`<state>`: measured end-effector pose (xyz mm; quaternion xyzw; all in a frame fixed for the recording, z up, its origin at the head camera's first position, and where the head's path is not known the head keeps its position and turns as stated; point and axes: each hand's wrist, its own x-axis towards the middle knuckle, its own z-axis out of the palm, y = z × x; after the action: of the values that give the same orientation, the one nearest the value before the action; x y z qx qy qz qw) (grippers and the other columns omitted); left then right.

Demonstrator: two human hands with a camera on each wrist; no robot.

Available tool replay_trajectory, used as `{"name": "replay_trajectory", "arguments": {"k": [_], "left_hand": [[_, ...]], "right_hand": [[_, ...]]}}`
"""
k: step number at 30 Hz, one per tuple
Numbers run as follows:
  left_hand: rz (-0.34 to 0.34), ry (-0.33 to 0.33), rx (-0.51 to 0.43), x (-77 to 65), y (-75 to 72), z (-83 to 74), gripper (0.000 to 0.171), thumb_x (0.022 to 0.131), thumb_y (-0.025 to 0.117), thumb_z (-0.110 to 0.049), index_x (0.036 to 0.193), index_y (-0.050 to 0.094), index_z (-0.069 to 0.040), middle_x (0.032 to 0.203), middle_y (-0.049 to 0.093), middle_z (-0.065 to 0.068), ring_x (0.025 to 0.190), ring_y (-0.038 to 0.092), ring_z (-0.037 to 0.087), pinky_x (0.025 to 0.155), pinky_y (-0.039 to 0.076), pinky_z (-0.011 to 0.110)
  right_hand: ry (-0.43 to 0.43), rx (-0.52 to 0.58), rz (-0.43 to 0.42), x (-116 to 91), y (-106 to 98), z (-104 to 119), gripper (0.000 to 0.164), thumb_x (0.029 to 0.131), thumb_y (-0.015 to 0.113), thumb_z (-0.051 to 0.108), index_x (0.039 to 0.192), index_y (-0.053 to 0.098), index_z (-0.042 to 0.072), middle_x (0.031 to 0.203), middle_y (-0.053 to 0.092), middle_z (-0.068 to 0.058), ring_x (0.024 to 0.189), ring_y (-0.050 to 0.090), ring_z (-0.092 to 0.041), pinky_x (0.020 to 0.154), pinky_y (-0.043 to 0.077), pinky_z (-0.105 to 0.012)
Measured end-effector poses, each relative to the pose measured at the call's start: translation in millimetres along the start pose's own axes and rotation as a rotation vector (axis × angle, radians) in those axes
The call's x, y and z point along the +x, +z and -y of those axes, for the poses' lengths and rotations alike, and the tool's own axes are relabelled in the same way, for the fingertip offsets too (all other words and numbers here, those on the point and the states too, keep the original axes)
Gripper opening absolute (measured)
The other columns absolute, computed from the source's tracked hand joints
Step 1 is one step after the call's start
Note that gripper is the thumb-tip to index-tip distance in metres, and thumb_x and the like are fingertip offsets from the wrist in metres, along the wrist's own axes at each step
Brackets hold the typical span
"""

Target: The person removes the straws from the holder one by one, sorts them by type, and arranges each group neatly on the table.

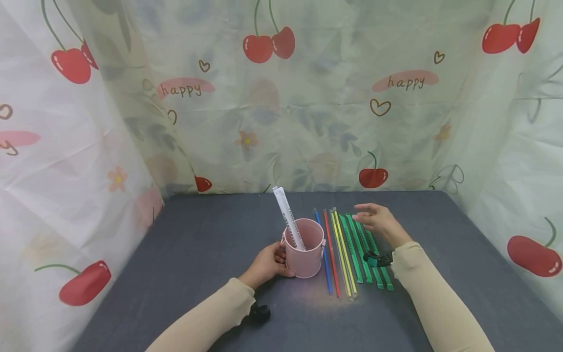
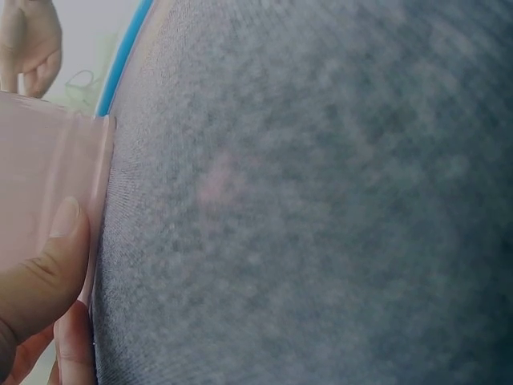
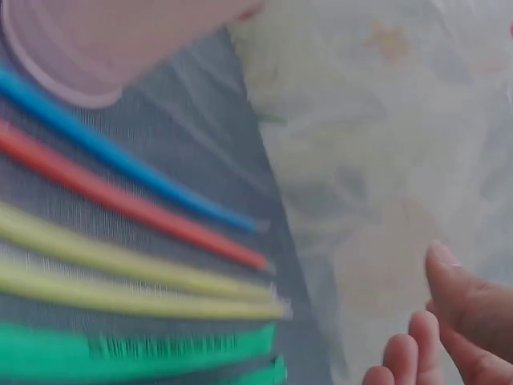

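My left hand grips the left side of a small pink bucket, its thumb along the wall near the base in the left wrist view. Out of the bucket leans a white paper-wrapped straw, tilted to the left. My right hand hovers over the far ends of several green-wrapped straws, with nothing between its fingers. Beside the bucket lie a blue straw, a red straw and two yellow straws, roughly parallel; their ends look clear-wrapped.
A dark grey cloth covers the table. Behind it and at both sides hangs a pale curtain printed with cherries. Black straps with small devices sit at both wrists; the left device is close to the tabletop.
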<state>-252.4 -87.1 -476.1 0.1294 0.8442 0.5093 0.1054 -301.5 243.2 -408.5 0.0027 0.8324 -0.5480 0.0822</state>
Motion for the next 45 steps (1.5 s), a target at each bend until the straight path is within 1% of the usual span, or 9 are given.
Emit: {"name": "replay_trajectory", "arguments": {"k": [4, 8, 14, 19, 25, 29, 36, 41, 45], "left_hand": [[-0.001, 0.004, -0.005, 0.3, 0.6, 0.8, 0.055, 0.065, 0.088, -0.002, 0.111, 0.056, 0.0, 0.093, 0.062, 0.01, 0.08, 0.06, 0.015, 0.071, 0.055, 0.03], [0.001, 0.006, -0.007, 0.6, 1.0, 1.6, 0.056, 0.065, 0.088, -0.002, 0.111, 0.056, 0.001, 0.093, 0.062, 0.01, 0.08, 0.06, 0.015, 0.071, 0.055, 0.029], [0.004, 0.008, -0.007, 0.7, 1.1, 0.7, 0.056, 0.066, 0.088, -0.003, 0.112, 0.056, 0.001, 0.094, 0.062, 0.01, 0.08, 0.06, 0.015, 0.071, 0.055, 0.03], [-0.001, 0.005, 0.001, 1.0, 0.6, -0.2, 0.056, 0.066, 0.088, -0.005, 0.112, 0.057, 0.0, 0.094, 0.063, 0.01, 0.081, 0.06, 0.015, 0.072, 0.055, 0.03], [-0.007, 0.017, 0.003, 0.7, 0.2, -0.5, 0.056, 0.065, 0.089, -0.004, 0.111, 0.057, 0.001, 0.093, 0.063, 0.01, 0.08, 0.061, 0.015, 0.07, 0.055, 0.03], [-0.007, 0.019, 0.004, 0.8, 0.2, -0.3, 0.056, 0.065, 0.089, -0.004, 0.111, 0.057, 0.001, 0.094, 0.064, 0.01, 0.081, 0.061, 0.015, 0.071, 0.055, 0.03], [-0.003, 0.006, 0.009, -0.7, 0.1, -1.6, 0.056, 0.066, 0.089, -0.006, 0.111, 0.057, 0.001, 0.094, 0.063, 0.01, 0.081, 0.061, 0.015, 0.072, 0.055, 0.03], [0.003, -0.005, 0.012, -0.4, -0.7, -0.8, 0.058, 0.067, 0.088, -0.007, 0.114, 0.056, 0.0, 0.096, 0.064, 0.011, 0.083, 0.061, 0.016, 0.073, 0.055, 0.032], [0.008, -0.008, 0.012, -0.6, -1.2, -0.9, 0.058, 0.067, 0.088, -0.008, 0.115, 0.056, 0.0, 0.097, 0.064, 0.011, 0.083, 0.061, 0.017, 0.074, 0.055, 0.032]], "right_hand": [[-0.052, 0.047, -0.031, -2.9, 13.6, 12.2, 0.056, 0.094, 0.064, 0.022, 0.142, 0.042, 0.003, 0.138, 0.048, -0.026, 0.126, 0.049, -0.037, 0.104, 0.043, -0.046], [-0.107, 0.093, -0.032, -6.3, 26.3, 24.0, 0.056, 0.094, 0.065, 0.02, 0.142, 0.043, 0.003, 0.135, 0.05, -0.025, 0.119, 0.055, -0.031, 0.101, 0.046, -0.042], [-0.194, 0.213, 0.008, -11.3, 44.2, 40.7, 0.055, 0.092, 0.067, 0.013, 0.14, 0.044, 0.002, 0.13, 0.049, -0.023, 0.102, 0.063, -0.011, 0.095, 0.05, -0.034], [-0.265, 0.271, 0.043, -14.8, 61.1, 54.0, 0.052, 0.09, 0.067, 0.008, 0.137, 0.047, 0.002, 0.126, 0.051, -0.02, 0.097, 0.063, -0.007, 0.09, 0.053, -0.03], [-0.32, 0.241, 0.069, -19.1, 81.5, 67.7, 0.047, 0.09, 0.067, 0.007, 0.134, 0.051, 0.002, 0.128, 0.051, -0.026, 0.098, 0.065, -0.015, 0.092, 0.052, -0.039], [-0.336, 0.217, 0.081, -19.6, 92.5, 74.4, 0.045, 0.089, 0.069, 0.008, 0.131, 0.053, 0.003, 0.127, 0.054, -0.025, 0.102, 0.066, -0.022, 0.092, 0.052, -0.044], [-0.329, 0.147, 0.064, -19.5, 105.6, 81.2, 0.04, 0.088, 0.07, 0.008, 0.127, 0.058, 0.005, 0.127, 0.057, -0.023, 0.107, 0.065, -0.03, 0.088, 0.053, -0.041], [-0.338, 0.093, 0.051, -18.1, 110.5, 82.2, 0.039, 0.088, 0.07, 0.008, 0.125, 0.06, 0.005, 0.125, 0.061, -0.018, 0.109, 0.064, -0.03, 0.086, 0.054, -0.036], [-0.331, 0.071, 0.056, -17.4, 113.0, 83.9, 0.039, 0.088, 0.07, 0.008, 0.125, 0.06, 0.006, 0.125, 0.061, -0.02, 0.11, 0.063, -0.031, 0.087, 0.054, -0.037]]}}
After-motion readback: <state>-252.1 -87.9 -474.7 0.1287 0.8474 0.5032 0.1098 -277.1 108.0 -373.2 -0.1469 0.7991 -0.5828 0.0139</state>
